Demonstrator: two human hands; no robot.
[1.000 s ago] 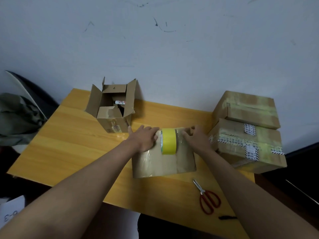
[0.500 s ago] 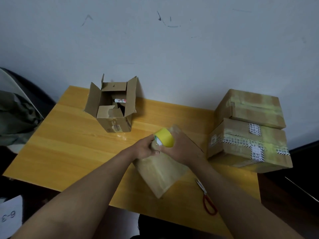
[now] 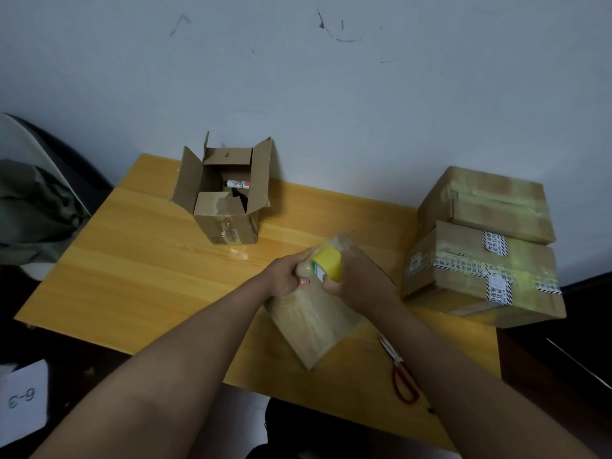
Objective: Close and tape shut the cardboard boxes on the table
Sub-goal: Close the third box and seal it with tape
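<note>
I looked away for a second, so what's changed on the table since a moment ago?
The box being taped has been turned from square-on to diagonal. The right hand now grips the yellow tape roll; the left hand holds the box's end. The open box, the stacked boxes and the scissors stayed put.

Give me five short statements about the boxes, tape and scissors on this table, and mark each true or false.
1. The box at the back left has its flaps open. True.
2. The yellow tape roll lies alone on the table. False: it is held over the box in front, with the right hand on it.
3. Two taped boxes are stacked at the right. True.
4. The red-handled scissors are inside the open box. False: they lie on the table near the right forearm.
5. The left hand grips the front box. True.
</note>
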